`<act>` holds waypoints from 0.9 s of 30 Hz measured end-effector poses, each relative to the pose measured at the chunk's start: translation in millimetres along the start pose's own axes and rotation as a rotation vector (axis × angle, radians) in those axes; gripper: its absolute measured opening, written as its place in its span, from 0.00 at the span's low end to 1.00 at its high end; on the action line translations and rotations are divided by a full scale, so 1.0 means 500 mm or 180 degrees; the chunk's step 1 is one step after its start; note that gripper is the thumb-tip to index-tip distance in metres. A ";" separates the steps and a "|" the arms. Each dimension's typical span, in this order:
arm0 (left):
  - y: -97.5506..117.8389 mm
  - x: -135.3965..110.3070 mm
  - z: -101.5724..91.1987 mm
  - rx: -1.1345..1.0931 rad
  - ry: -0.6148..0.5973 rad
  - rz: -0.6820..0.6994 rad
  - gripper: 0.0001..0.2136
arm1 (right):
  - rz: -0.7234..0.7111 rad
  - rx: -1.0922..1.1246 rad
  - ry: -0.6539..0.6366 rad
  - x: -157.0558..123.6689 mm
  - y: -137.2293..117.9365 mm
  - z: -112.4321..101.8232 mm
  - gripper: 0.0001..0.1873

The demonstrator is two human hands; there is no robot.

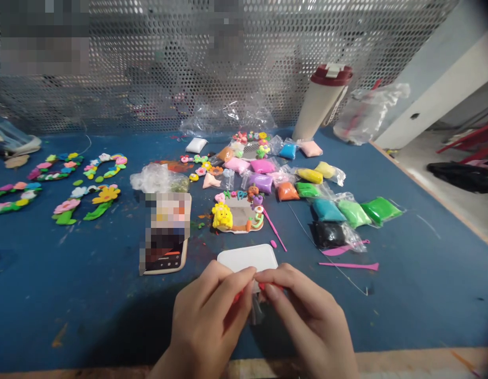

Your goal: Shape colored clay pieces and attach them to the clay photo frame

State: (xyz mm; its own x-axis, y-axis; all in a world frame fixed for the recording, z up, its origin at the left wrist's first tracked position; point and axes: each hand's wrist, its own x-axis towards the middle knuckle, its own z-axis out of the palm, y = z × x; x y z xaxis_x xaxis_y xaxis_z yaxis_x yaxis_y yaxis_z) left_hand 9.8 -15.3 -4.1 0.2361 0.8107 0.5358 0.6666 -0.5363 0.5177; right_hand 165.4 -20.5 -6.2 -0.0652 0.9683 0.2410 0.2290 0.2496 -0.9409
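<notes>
My left hand (216, 302) and my right hand (307, 305) meet fingertip to fingertip close to the table's front. Both are closed in a pinch on soft red clay (262, 286), which shows in small bits between the fingers; its shape is mostly hidden. A white rectangular board (247, 255) lies just behind the fingertips, partly covered by them. Below them, a piece of clear plastic bag (256, 314) shows. Past the board lies a small pink clay oval (273, 244), near a thin pink modelling tool (276, 231) and a small mirror (244, 213) edged with clay figures and letters.
Bagged coloured clay (328, 209) spreads over the right middle, with more pink tools (348, 266) in front. A phone (168, 231) lies left of the board. Clay-flower rings (105, 166) are farther left. A tumbler (320, 102) stands at the back by the perforated metal panel (149, 68).
</notes>
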 end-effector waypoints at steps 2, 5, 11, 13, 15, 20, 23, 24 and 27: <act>0.001 0.001 -0.003 0.0042 -0.0051 0.0020 0.07 | -0.0249 -0.0241 -0.0007 -0.003 -0.005 -0.001 0.10; 0.000 0.001 -0.006 0.0023 -0.0142 0.0012 0.07 | -0.0490 -0.0490 -0.0030 -0.004 -0.010 0.000 0.12; -0.003 -0.003 -0.008 -0.0072 -0.0175 0.0000 0.08 | -0.0739 -0.0764 -0.0121 -0.006 -0.004 0.002 0.18; -0.005 -0.003 -0.006 -0.0086 -0.0199 0.0022 0.08 | -0.0895 -0.0924 -0.0153 -0.006 -0.001 0.000 0.19; -0.006 -0.001 -0.004 -0.0144 -0.0228 0.0039 0.08 | -0.1013 -0.1197 -0.0213 -0.005 -0.002 -0.003 0.17; -0.006 0.003 -0.007 -0.0308 -0.0125 0.0005 0.08 | -0.0979 -0.1300 -0.0342 0.002 -0.009 -0.002 0.16; -0.003 0.009 -0.013 -0.0490 0.0102 -0.0138 0.08 | -0.0223 -0.0319 -0.0462 0.005 -0.006 0.003 0.13; -0.002 0.012 -0.015 -0.0525 0.0168 -0.0227 0.08 | 0.0102 -0.0001 -0.0432 0.006 -0.003 0.004 0.11; -0.001 0.019 -0.018 -0.0563 0.0236 -0.0513 0.07 | 0.0829 0.0675 -0.0311 0.008 0.005 0.003 0.07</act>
State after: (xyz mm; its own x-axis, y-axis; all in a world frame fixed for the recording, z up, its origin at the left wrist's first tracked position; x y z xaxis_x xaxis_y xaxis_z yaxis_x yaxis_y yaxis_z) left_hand 5.4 -9.7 6.7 0.0798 0.8732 0.4809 0.5557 -0.4395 0.7058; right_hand 164.5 -15.9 -7.9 -0.1260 0.9916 -0.0281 0.0439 -0.0227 -0.9988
